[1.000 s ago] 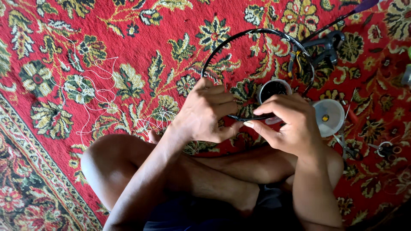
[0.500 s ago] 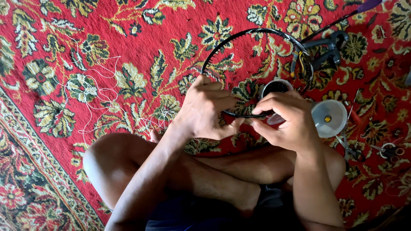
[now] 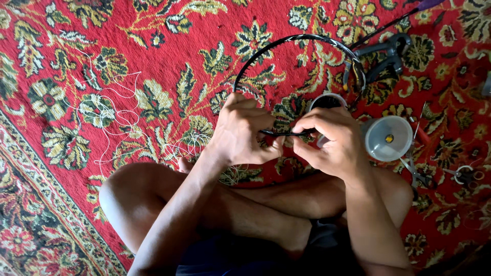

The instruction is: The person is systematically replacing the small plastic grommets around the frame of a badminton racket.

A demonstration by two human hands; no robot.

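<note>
I sit cross-legged on a red floral carpet [image 3: 153, 46]. My left hand [image 3: 244, 134] and my right hand [image 3: 327, 140] meet in front of my knees, both pinching a thin black strip [image 3: 284, 134] that runs between them. The strip belongs to a black hoop [image 3: 302, 40] that arcs up over the carpet beyond my hands. Behind my right hand stands a small white-rimmed cup [image 3: 327, 100], partly hidden by my fingers.
Loose white thread [image 3: 115, 115] lies tangled on the carpet to the left. A translucent round lid or container [image 3: 387, 137] sits right of my right hand. A dark glue-gun-like tool [image 3: 383, 53] lies at the upper right. Small metal tools and scissors [image 3: 463, 174] lie at the right edge.
My hands have shifted slightly on the strip, and the hoop has tipped a little. Nothing else has moved.
</note>
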